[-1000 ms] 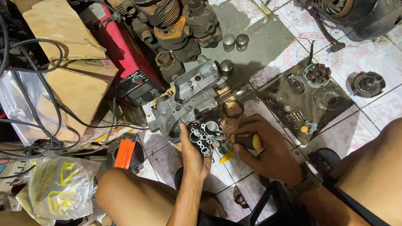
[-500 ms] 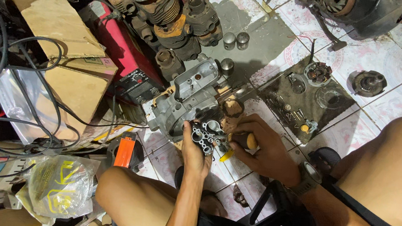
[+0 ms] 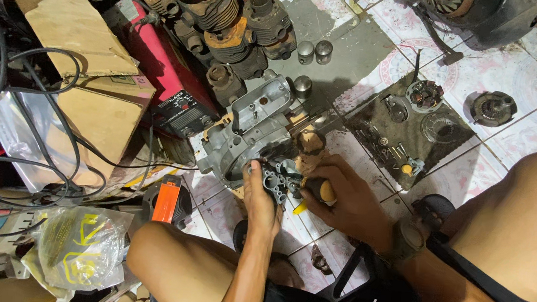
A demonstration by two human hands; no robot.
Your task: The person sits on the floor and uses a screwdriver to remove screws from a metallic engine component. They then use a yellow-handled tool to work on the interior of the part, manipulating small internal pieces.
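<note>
Left hand steadies a heavy-looking, rigid grey cast-metal engine casing by its rim; right hand clenches a yellow-handled screwdriver.

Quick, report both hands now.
Left hand: closed on the grey metal part.
Right hand: closed around the orange-handled tool.

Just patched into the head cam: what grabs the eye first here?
Dead centre, the left hand steadies a grey metal engine casing on the tiled floor while the right hand grips a yellow-handled screwdriver against it. Behind, finned cylinders crowd the top; a red machine sits to their left.
</note>
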